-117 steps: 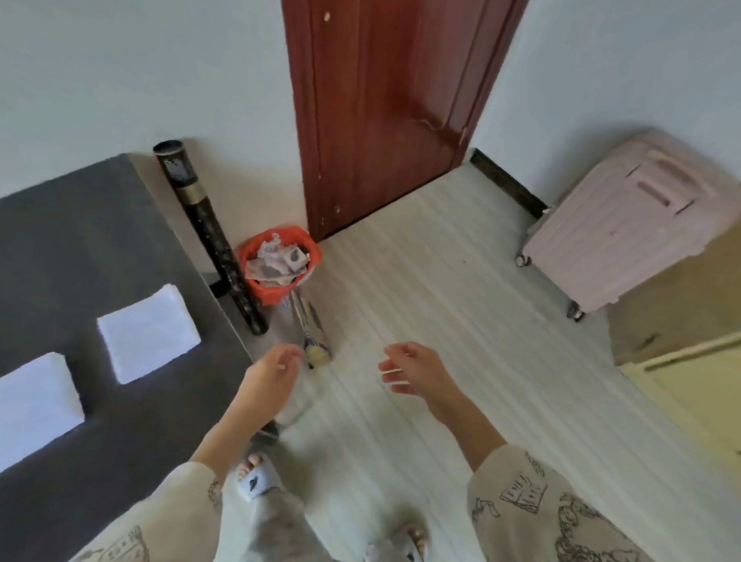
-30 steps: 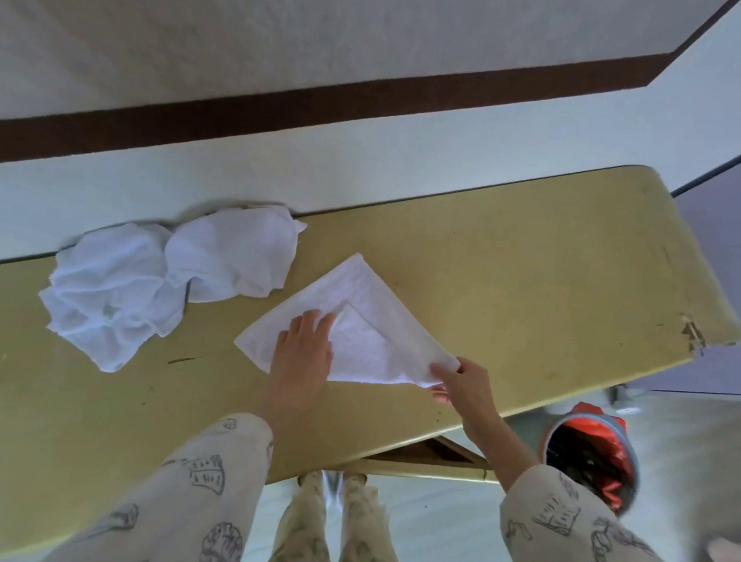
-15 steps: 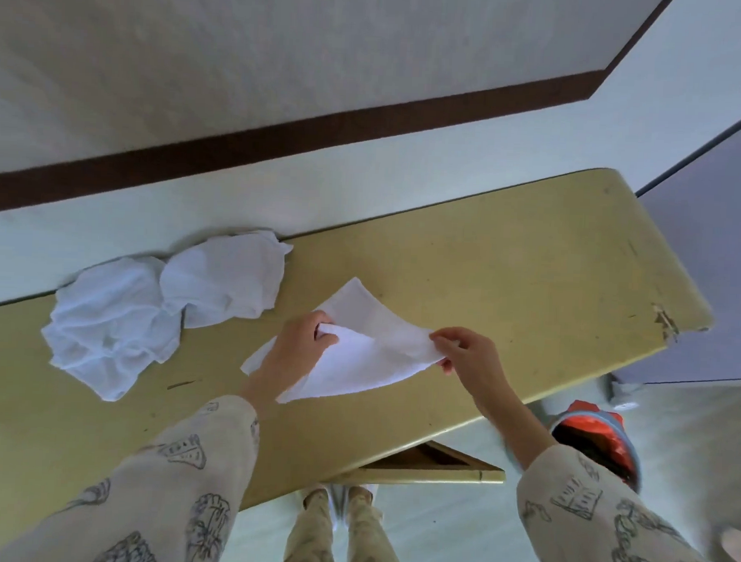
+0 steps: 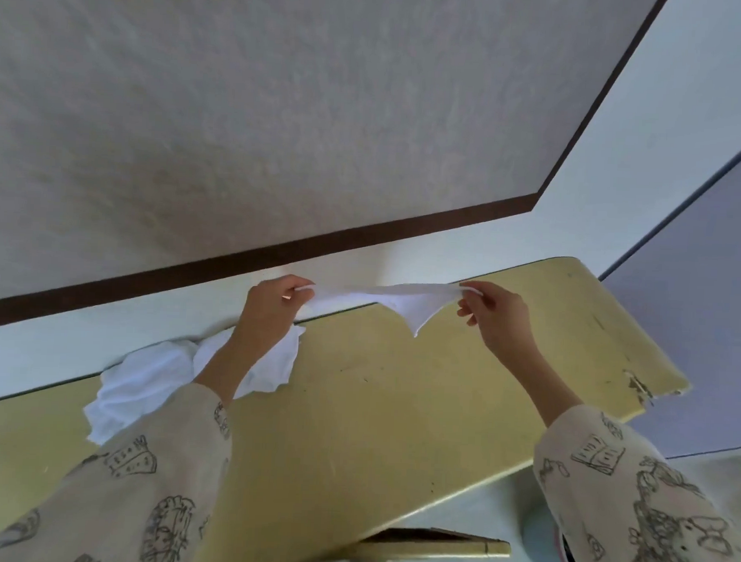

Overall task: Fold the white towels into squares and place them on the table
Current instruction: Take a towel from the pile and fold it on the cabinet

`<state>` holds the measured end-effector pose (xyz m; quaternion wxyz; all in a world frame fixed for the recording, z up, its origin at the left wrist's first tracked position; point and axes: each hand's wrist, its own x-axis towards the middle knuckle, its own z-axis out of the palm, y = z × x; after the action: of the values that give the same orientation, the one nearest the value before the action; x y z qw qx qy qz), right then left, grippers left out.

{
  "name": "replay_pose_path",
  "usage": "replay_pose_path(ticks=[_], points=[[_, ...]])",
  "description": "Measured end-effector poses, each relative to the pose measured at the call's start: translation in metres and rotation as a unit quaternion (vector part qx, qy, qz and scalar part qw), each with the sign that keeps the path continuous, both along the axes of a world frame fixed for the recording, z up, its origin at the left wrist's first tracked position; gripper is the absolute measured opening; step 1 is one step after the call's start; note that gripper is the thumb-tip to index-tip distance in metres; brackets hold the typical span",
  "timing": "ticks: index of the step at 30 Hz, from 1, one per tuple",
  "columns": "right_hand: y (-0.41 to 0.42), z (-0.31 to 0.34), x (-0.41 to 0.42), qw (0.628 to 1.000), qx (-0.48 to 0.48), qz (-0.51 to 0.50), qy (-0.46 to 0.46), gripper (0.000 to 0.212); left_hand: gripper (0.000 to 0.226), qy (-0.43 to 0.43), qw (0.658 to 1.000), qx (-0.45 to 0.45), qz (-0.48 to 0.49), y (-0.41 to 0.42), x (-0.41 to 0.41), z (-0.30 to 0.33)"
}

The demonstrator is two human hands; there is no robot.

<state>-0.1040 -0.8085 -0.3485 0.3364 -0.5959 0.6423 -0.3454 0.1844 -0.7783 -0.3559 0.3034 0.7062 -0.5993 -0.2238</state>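
Note:
A white towel [image 4: 406, 305] hangs stretched in the air above the yellow table [image 4: 376, 408], with one corner drooping down in the middle. My left hand [image 4: 270, 306] pinches its left end and my right hand [image 4: 492, 313] pinches its right end, both raised near the table's far edge. A crumpled heap of white towels [image 4: 143, 381] lies on the table at the left, partly hidden behind my left forearm.
The table runs along a white wall with a dark brown band [image 4: 276, 251]. Its right end has a chipped corner [image 4: 638, 388]. A table leg brace [image 4: 434, 542] shows below the near edge, and a bin [image 4: 540, 539] peeks out under my right sleeve.
The towel lay flat on the table under my hands a second ago; both hands have since lifted it and pulled it taut in the air. The view has tilted upward.

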Motion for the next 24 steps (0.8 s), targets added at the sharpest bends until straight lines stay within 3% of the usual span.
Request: replay_pose_path(ticks=[4,9,12,17,24], points=[[0.038,-0.035,-0.017,0.998,0.024,0.009,0.053,0.018,0.018,-0.015,0.999,0.039,-0.026,0.035,-0.007,-0.033],[0.093,-0.100,-0.033,0.978,0.150,0.040,0.140,0.020,0.006,0.027,0.982,0.174,-0.072,0.090,-0.017,-0.097],[0.116,-0.134,-0.040,0.959,0.222,0.053,0.171,0.022,0.014,0.040,0.964,0.246,-0.093,0.117,-0.018,-0.129],[0.115,-0.157,-0.042,0.954,0.255,0.048,0.152,0.023,0.019,0.054,0.952,0.297,-0.054,0.122,-0.026,-0.150],[0.054,-0.170,-0.034,0.962,0.260,0.033,0.081,0.022,0.012,0.109,0.954,0.266,0.082,0.077,-0.031,-0.166]])
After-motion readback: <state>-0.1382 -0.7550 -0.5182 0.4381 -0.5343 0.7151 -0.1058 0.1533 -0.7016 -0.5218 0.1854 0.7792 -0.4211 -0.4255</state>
